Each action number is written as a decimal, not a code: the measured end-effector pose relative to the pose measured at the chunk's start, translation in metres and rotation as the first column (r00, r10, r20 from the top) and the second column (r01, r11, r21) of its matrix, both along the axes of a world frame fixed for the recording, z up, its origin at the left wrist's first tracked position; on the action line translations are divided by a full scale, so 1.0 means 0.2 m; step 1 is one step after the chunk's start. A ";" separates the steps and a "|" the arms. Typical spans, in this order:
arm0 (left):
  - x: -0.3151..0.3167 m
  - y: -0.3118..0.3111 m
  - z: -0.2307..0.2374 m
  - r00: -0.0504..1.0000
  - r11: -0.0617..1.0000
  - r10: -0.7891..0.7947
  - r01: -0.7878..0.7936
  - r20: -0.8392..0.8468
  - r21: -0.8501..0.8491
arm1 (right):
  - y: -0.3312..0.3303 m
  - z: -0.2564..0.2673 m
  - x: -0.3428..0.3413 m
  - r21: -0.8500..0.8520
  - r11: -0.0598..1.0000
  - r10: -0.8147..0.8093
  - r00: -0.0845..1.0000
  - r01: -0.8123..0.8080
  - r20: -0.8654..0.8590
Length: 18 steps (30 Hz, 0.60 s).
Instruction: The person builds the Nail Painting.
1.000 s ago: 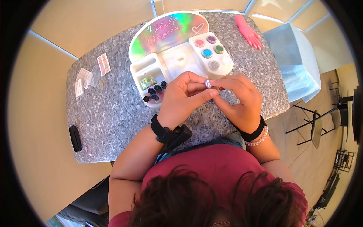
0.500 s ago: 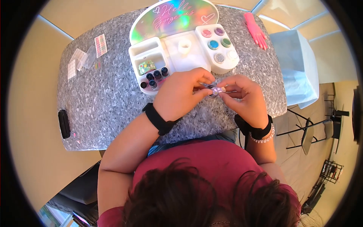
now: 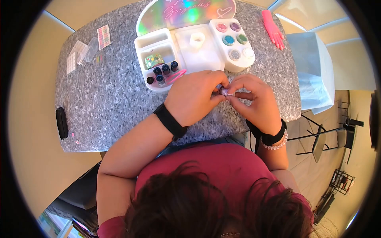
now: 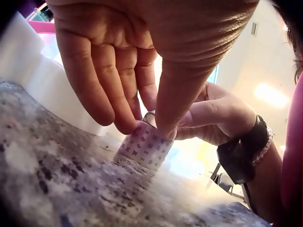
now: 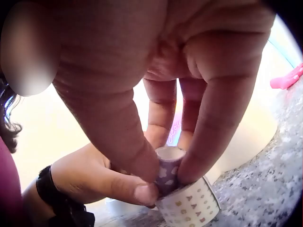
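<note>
My right hand (image 3: 258, 104) pinches a small purple roll (image 5: 168, 176) with white shapes between thumb and forefinger. In the right wrist view the roll stands upright at the top of a wider, squat cylinder (image 5: 191, 204) printed with small marks. My left hand (image 3: 195, 92) pinches the cylinder's top edge between thumb and fingertips; the left wrist view shows its side (image 4: 144, 147) in pinkish shade with dark little marks, close over the speckled tabletop (image 4: 61, 175). Both hands meet near the table's front edge, and from the head view they mostly hide the cylinder.
Beyond the hands stands a white organizer (image 3: 200, 49) with a shiny backboard (image 3: 178, 16), black-capped bottles (image 3: 166, 69), pink tweezers (image 3: 177, 76) and glitter jars (image 3: 228, 40). A pink practice hand (image 3: 274, 31) lies back right; a sticker sheet (image 3: 103, 37) and black case (image 3: 62, 123) lie left.
Both hands held the small roll between them a second ago. They have since come down to the cylinder, and the roll is now at its top. The head view has shifted.
</note>
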<state>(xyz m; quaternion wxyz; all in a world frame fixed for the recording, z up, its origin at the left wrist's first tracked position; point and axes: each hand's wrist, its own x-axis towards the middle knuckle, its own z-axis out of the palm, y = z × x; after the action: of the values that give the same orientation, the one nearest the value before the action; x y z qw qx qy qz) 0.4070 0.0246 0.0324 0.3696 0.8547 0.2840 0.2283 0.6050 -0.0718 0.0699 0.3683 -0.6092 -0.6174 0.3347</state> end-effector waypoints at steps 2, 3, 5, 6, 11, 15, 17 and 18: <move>0.00 0.00 0.00 1.000 1.000 0.004 -0.004 0.000 0.013 | 0.00 -0.01 0.00 -0.006 0.999 -0.035 0.999 0.035 0.026; 0.00 0.00 0.01 1.000 1.000 0.010 -0.010 -0.010 0.016 | 0.00 -0.01 -0.01 -0.006 0.999 -0.035 0.999 0.035 0.027; 0.01 0.00 0.01 1.000 1.000 0.016 -0.016 -0.019 0.020 | 0.01 -0.01 -0.03 0.023 0.998 -0.054 0.998 0.053 0.033; 0.00 0.00 0.01 1.000 1.000 0.016 -0.015 -0.023 0.021 | 0.01 -0.01 -0.03 0.023 0.998 -0.055 0.998 0.054 0.034; 0.00 0.00 0.00 0.999 0.999 0.021 -0.021 -0.024 0.028 | 0.01 0.00 -0.04 0.015 0.998 -0.054 0.996 0.053 0.070; 0.00 -0.01 -0.01 1.000 0.997 0.026 -0.026 0.000 0.066 | -0.01 -0.01 -0.03 0.123 0.991 -0.077 0.974 0.052 0.214; 0.00 -0.01 -0.02 0.999 0.996 0.040 -0.042 0.025 0.077 | -0.02 -0.03 -0.03 0.150 0.984 -0.128 0.958 0.091 0.257; 0.00 -0.02 -0.02 0.999 0.995 0.044 -0.046 0.024 0.092 | -0.02 -0.04 -0.03 0.146 0.985 -0.125 0.958 0.089 0.259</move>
<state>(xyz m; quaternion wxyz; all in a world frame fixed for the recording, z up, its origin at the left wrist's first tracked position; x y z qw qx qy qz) 0.4072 0.0216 0.0285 0.3278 0.8617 0.2882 0.2588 0.5993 -0.0757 0.0619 0.3390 -0.6555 -0.6483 0.1871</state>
